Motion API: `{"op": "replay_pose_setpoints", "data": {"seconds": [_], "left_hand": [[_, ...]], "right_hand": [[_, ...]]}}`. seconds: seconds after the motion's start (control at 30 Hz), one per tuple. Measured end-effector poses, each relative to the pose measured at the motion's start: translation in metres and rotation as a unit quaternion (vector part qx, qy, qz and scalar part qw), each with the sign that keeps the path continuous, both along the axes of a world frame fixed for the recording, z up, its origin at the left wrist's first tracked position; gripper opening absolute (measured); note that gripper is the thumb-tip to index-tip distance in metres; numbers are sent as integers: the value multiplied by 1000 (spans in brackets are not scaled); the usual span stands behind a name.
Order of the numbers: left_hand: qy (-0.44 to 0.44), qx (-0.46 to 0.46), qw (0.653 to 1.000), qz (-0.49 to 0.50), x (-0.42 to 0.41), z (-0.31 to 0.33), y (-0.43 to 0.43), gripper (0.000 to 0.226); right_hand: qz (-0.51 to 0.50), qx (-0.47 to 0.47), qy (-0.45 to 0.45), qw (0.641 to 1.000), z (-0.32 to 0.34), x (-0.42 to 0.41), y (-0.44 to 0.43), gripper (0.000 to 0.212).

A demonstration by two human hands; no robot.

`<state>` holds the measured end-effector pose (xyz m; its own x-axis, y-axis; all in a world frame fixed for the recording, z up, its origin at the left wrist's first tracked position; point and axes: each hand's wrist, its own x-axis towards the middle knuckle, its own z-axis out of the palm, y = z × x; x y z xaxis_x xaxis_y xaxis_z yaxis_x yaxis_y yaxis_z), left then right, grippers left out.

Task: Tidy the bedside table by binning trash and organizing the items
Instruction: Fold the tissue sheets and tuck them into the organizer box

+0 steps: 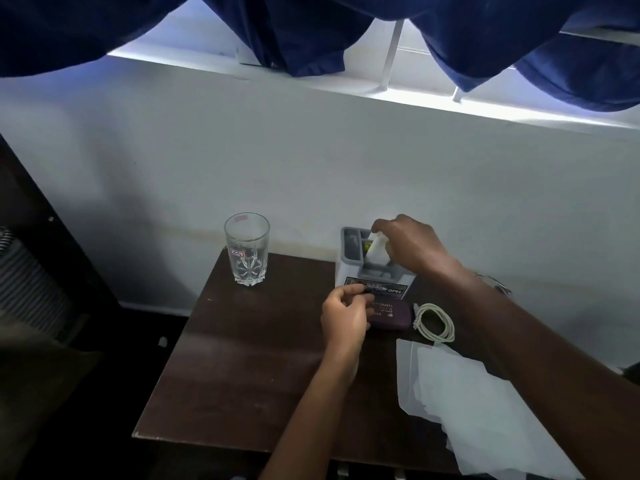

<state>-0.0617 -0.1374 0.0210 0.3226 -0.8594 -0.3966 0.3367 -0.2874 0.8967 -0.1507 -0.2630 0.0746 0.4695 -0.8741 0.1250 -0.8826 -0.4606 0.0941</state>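
Grey organizer (346,261): stands at 1 o'clock on the dark bench (242,358), against the wall, with a white item (377,252) sticking out of one of its compartments, pinched between the fingers (381,225) of the right hand (412,244). Left hand (343,315): at the organizer's 6 o'clock, fingers curled together over the end of a maroon case (391,317); whether they hold anything cannot be told. Other items: coiled white cable (436,322) at the case's 3 o'clock; white sheet (485,410) at the bench's 4 o'clock; upright clear glass (247,249) at 11 o'clock.
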Motion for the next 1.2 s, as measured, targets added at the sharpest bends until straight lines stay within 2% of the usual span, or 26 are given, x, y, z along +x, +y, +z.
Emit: {"op": "replay_pose_setpoints", "data": {"seconds": [0.13,0.23,0.33,0.43,0.5,0.57,0.63,0.8,0.9,1.03,1.2], "left_hand": [[-7,7,1000,-13,0,1,1,19],[-15,9,1000,-22,0,1,1,19],[-24,14,999,-34,-3,1,1,19],[-33,20,998,-58,-10,0,1,18],[-43,21,996,-81,-18,-3,2,18],[-54,23,993,-104,-26,-5,3,19],[-65,27,989,-129,-36,-8,3,18],[-102,33,978,-180,-63,-12,5,20],[-131,27,967,-215,-75,-14,7,21],[-168,22,957,-237,-86,-17,7,21],[-191,21,945,-265,-98,-22,7,19]], "right_hand": [[-15,35,-58,998,-9,-7,0,48],[-26,39,-213,976,0,-24,13,51],[-78,46,-388,917,6,-59,44,37],[-171,77,-483,855,-8,-107,79,15],[-250,92,-521,811,-27,-139,98,12],[-315,120,-534,775,-45,-165,111,12],[-352,150,-523,762,-57,-186,117,11],[-388,131,-431,804,-76,-228,118,11],[-411,171,-355,822,-85,-249,115,12],[-426,220,-324,815,-91,-260,113,18],[-414,231,-350,808,-99,-263,112,16]]}}
